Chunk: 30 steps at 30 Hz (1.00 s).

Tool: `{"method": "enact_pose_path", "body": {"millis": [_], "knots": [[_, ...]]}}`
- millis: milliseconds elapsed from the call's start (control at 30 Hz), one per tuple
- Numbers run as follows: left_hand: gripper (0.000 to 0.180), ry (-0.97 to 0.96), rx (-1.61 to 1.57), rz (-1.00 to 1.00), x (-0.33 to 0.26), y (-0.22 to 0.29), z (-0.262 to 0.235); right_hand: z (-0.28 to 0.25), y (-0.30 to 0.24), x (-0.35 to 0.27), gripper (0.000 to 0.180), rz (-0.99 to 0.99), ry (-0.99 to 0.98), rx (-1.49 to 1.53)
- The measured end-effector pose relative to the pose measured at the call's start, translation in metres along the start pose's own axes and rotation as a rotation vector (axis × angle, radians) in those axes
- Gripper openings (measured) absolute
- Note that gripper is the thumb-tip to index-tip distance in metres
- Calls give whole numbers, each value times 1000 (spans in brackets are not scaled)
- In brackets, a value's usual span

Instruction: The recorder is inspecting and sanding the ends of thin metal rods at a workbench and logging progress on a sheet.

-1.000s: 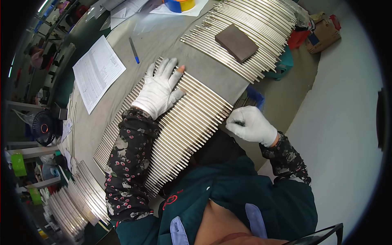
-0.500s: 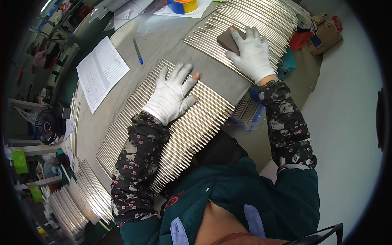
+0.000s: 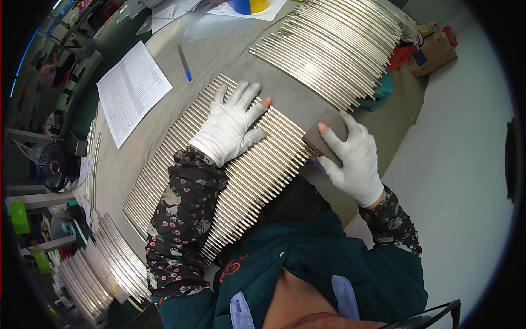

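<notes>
Fingers (image 3: 249,98) of the left hand (image 3: 230,129), in a white glove with cut tips, lie spread wide and flat on a row of rods (image 3: 219,164), pressing them to the worktop (image 3: 219,60) and gripping nothing. The right hand (image 3: 356,162), gloved alike, has its fingers closed around a dark block (image 3: 323,134), held against the rod ends at the row's right side. The row of thin, pale metal rods lies side by side near the worktop's near edge, running from the lower left toward the middle, with the left forearm in a flowered sleeve across it. A second batch of rods (image 3: 334,49) lies well apart toward the far right corner. Bare grey worktop shows between the two. A printed sheet (image 3: 131,90) lies toward the left edge, with a blue pen (image 3: 184,62) just beside it. More rods (image 3: 104,268) are stacked at the near left corner. A brown box (image 3: 433,49) sits past the right edge, on the floor.
</notes>
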<state>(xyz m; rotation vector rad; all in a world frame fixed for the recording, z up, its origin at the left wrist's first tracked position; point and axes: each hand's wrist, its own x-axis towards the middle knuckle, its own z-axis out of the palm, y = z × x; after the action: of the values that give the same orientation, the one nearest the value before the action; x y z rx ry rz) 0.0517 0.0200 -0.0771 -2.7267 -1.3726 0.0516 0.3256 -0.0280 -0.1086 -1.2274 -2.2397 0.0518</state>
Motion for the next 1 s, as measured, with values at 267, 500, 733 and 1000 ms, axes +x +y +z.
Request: {"method": "enact_pose_path", "body": {"millis": [267,500,733,1000], "knots": [[65,3,-44,4,-1,0,-3,6,-11,30,54,-38,-62,-30],[68,-16,-39,18,0,1,0,11,-24,40,57,47,-89,-45],[68,-11,-26,14,0,-1,0,-24,12,-22,57,18,-49,-72],[66,-8,-36,17,9,2,0,7,-4,26,52,18,0,-51]]}}
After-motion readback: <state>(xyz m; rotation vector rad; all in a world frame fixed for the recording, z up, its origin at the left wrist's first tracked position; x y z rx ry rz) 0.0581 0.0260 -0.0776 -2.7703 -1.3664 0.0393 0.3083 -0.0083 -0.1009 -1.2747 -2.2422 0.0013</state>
